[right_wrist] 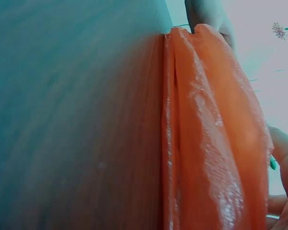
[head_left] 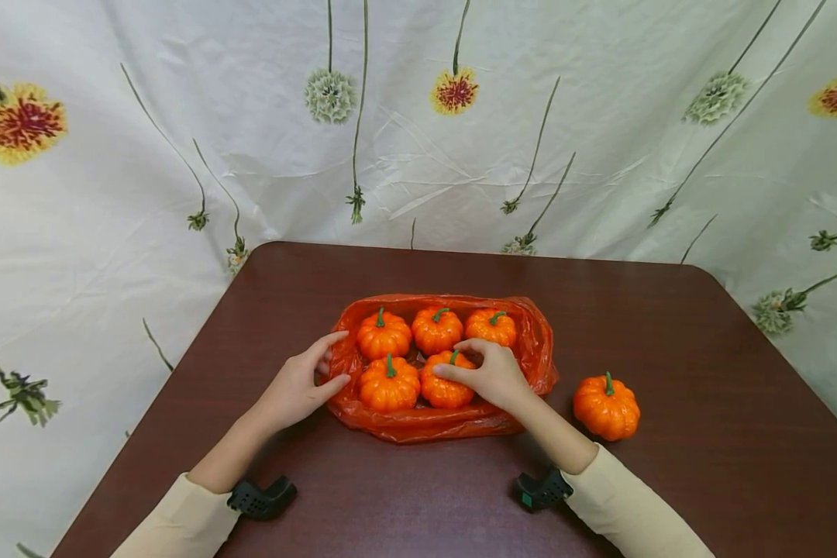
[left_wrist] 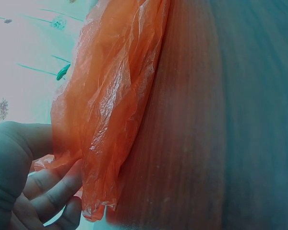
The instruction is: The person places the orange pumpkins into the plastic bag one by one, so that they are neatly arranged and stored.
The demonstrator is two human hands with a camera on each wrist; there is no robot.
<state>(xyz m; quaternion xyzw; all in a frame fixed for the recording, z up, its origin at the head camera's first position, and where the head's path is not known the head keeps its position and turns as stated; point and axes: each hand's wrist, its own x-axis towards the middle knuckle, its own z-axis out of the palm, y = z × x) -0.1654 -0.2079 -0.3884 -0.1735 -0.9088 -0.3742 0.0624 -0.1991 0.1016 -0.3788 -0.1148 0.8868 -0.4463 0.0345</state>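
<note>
An orange plastic bag [head_left: 425, 428] lies spread on the table with its mouth up and several small orange pumpkins inside, two in the front row. My right hand [head_left: 491, 376] grips the front-right pumpkin [head_left: 443, 387], thumb on its left and fingers over its top by the green stem. Beside it sits the front-left pumpkin [head_left: 389, 385]. At the bag's left end, my left hand [head_left: 296, 387] touches the rim with thumb and fingers spread apart. Up close in the left wrist view, the crumpled bag [left_wrist: 110, 105] partly covers those fingertips. The bag's side hides the held pumpkin in the right wrist view.
One more pumpkin [head_left: 607, 408] stands on the table to the right of the bag, near my right forearm. The dark brown table [head_left: 307, 271] ends at a white flowered cloth [head_left: 404, 139] behind it. Black wrist devices [head_left: 261, 497] sit under both sleeves.
</note>
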